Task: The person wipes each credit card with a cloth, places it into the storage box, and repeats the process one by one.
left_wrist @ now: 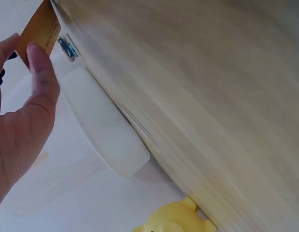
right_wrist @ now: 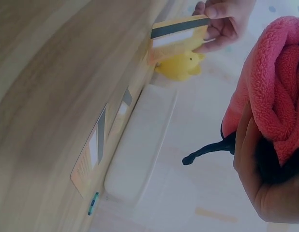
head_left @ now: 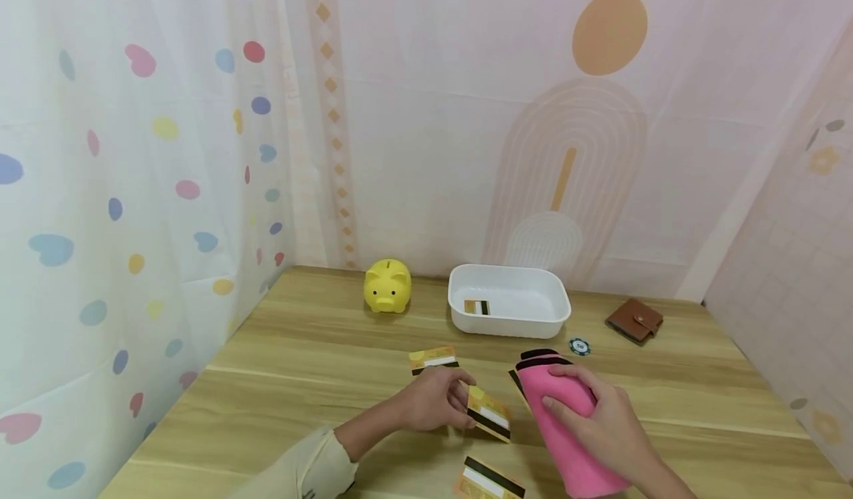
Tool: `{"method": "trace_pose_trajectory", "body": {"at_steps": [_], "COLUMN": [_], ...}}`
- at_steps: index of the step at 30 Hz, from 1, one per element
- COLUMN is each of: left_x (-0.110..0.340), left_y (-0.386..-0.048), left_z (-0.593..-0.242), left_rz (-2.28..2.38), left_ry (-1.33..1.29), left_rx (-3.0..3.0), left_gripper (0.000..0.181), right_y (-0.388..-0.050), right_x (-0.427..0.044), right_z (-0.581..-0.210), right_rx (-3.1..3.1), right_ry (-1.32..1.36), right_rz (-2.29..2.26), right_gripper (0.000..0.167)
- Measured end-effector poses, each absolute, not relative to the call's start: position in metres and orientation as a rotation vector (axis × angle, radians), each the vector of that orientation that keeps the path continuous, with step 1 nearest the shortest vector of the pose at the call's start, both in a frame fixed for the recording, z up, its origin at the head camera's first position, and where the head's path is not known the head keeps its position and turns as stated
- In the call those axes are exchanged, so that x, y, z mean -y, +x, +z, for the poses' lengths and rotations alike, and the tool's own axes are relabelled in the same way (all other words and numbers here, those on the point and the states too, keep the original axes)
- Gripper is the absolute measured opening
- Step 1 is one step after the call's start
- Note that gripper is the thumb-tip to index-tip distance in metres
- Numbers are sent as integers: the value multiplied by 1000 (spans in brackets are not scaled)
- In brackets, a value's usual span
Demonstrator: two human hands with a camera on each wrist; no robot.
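In the head view my left hand [head_left: 436, 399] pinches a yellow-orange bank card [head_left: 489, 416], dark stripe showing, above the table. The same card [left_wrist: 41, 31] is between thumb and fingers of the left hand [left_wrist: 26, 125] in the left wrist view. Curled round a rolled pink fabric item [head_left: 563, 417] with black trim is my right hand [head_left: 609, 425]. Its fuzzy pink folds [right_wrist: 280, 92] and a black cord end show in the right wrist view. One card [head_left: 434, 359] lies beyond the left hand, another [head_left: 492, 478] at the front, and a third is partly hidden behind the fabric.
Along the back stand a yellow piggy bank [head_left: 387, 287] and a white tray [head_left: 509, 329] with a card [head_left: 476, 307] inside. Right of the tray are a round chip [head_left: 580, 346] and a brown wallet [head_left: 634, 320]. Curtains border the wooden table [head_left: 320, 358].
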State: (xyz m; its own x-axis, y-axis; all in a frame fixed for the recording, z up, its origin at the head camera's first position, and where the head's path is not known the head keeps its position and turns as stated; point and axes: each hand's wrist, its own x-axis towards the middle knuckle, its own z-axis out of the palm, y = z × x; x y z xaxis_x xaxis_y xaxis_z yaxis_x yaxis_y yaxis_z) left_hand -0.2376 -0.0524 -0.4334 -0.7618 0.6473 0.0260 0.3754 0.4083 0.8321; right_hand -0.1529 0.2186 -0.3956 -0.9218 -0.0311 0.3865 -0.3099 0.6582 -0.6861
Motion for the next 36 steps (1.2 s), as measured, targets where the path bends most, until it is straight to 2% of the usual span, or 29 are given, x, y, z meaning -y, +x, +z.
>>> {"method": "trace_pose_trajectory", "body": {"at_steps": [21,36], "left_x": [45,38], "left_y": [-222,-217], "left_z": [-415,-412], "left_rz": [1636,1768], "left_ry": [982,995], "left_rx": [-2213,-2197], "left_gripper": [58,58], "right_y": [-148,-147], "right_x": [-201,-192], "right_z": [-388,-391], "right_rx": [2527,2433], "right_ry": [285,431], "right_rz": [1237,1176], "right_gripper": [37,38]}}
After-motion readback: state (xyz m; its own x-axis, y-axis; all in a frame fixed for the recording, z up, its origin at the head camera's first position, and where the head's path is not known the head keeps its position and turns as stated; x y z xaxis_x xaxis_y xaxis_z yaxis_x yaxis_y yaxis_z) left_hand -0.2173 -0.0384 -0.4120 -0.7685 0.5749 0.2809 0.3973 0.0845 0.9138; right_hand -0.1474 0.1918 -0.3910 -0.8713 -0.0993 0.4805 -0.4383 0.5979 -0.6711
